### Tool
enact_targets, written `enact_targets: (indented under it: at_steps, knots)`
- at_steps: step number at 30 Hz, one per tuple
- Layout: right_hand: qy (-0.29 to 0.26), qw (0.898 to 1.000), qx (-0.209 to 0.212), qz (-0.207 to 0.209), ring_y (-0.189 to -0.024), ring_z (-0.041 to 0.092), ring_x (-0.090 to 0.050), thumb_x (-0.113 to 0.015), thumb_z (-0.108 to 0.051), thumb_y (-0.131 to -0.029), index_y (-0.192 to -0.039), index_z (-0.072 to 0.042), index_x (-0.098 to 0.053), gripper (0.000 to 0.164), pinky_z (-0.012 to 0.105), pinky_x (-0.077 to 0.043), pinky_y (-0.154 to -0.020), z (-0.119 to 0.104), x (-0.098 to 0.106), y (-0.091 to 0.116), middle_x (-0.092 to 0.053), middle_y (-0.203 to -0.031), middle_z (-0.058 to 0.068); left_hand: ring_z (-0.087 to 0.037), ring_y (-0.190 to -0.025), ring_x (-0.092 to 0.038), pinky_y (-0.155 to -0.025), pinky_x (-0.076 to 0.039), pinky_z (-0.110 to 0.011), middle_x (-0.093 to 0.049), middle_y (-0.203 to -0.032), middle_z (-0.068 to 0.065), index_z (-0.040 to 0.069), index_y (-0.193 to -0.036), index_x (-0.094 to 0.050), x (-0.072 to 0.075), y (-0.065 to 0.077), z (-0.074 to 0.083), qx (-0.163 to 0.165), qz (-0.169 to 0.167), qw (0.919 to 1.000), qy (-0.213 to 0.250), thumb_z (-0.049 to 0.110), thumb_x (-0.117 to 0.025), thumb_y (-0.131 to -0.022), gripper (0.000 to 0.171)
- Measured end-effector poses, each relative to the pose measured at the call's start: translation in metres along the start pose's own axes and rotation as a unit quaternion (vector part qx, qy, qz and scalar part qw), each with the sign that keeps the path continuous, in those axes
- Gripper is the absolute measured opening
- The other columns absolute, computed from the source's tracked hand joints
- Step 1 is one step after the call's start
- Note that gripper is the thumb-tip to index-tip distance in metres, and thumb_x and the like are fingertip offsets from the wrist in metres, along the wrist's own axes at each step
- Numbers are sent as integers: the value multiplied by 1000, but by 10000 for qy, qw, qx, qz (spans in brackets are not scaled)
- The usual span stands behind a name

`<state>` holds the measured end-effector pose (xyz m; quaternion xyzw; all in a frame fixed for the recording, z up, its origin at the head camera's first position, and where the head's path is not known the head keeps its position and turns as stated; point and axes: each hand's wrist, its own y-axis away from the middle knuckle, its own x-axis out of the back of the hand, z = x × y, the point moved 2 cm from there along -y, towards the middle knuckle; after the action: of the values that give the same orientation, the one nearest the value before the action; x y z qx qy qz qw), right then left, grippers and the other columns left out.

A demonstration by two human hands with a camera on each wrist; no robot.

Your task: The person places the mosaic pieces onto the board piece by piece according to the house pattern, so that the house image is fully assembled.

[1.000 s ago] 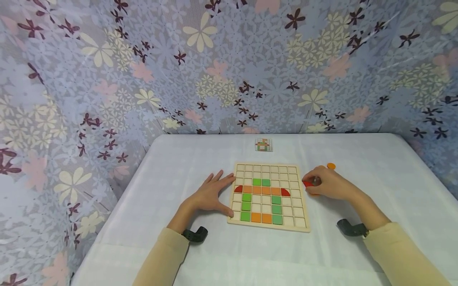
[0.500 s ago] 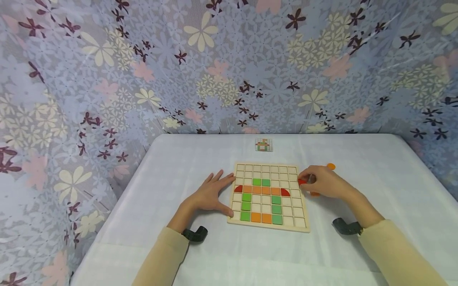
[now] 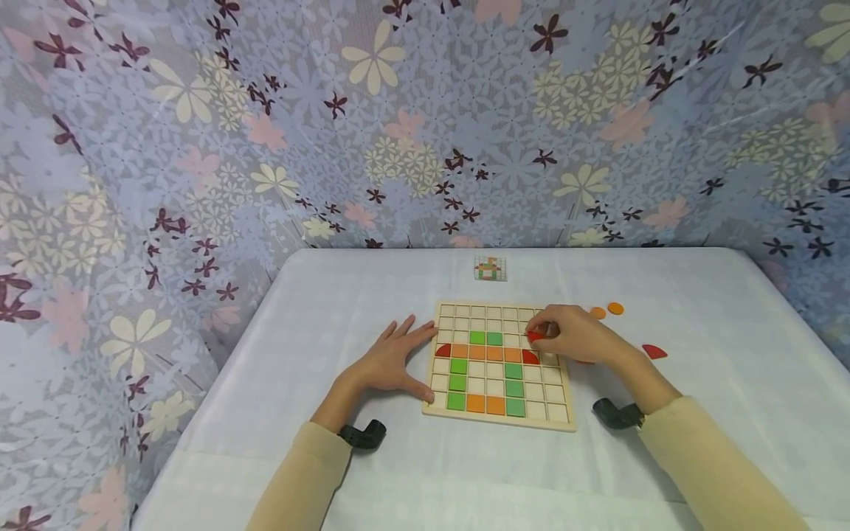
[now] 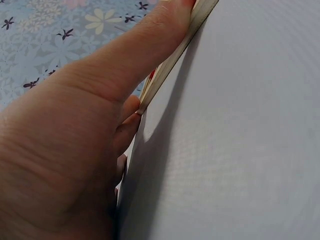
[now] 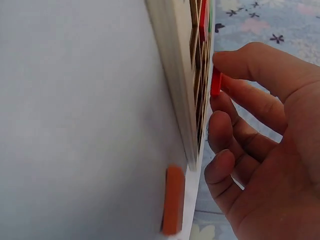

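Note:
A square wooden grid board (image 3: 498, 421) lies on the table, with green and orange square tiles and two red quarter-round tiles set in its cells. My left hand (image 3: 385, 363) is spread along the board's left side; in the left wrist view its thumb (image 4: 165, 30) touches the edge. Over the upper right cells, my right hand (image 3: 576, 335) pinches a red tile (image 3: 535, 336) between thumb and fingers. In the right wrist view this red tile (image 5: 216, 84) stands edge-on, held just off the board. Its full outline is partly hidden by the fingers.
Two orange round pieces (image 3: 615, 308) and a red quarter-round tile (image 3: 654, 352) lie right of the board. An orange piece (image 5: 173, 200) shows near the board's edge in the right wrist view. Behind the board stands a small pattern card (image 3: 490, 268). A floral curtain (image 3: 425, 125) hangs behind.
My right hand has carried the red tile leftward from beside the board to over its upper right cells. A second orange round and a red quarter-round have come into view. The left hand stays put.

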<state>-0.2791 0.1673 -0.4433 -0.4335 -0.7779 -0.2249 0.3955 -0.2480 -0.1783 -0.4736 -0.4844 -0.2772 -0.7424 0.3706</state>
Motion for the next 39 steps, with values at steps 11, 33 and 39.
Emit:
enact_targets:
  at_steps: [11, 33, 39]
  knots:
    - [-7, 9998, 79, -194, -78, 17, -51, -74, -24, -85, -108, -17, -71, 24, 33, -45, -67, -9, -9, -14, -61, -91, -5, -21, -146, 0, -116, 3, -42, -17, -158, 14, 26, -154, -25, -1, 1, 0, 28, 12, 10000, 12, 83, -68, -54, 123]
    - [-417, 9983, 258, -327, -86, 16, -56, -72, -14, -87, -114, -11, -71, 27, 35, -49, -76, -19, -14, -17, -64, -102, 0, -22, -146, -1, -116, 2, -43, -19, -158, 12, 25, -154, -26, -1, 1, -1, -52, 55, 10000, 45, 82, -69, -55, 122]
    - [-290, 9989, 302, -191, -81, 14, -57, -71, -16, -88, -115, -11, -70, 28, 33, -50, -69, -8, -4, -7, -64, -96, -4, -21, -146, -1, -116, 3, -41, -18, -157, 13, 27, -154, -25, -1, 0, -2, -28, 40, 10000, 23, 84, -67, -54, 123]
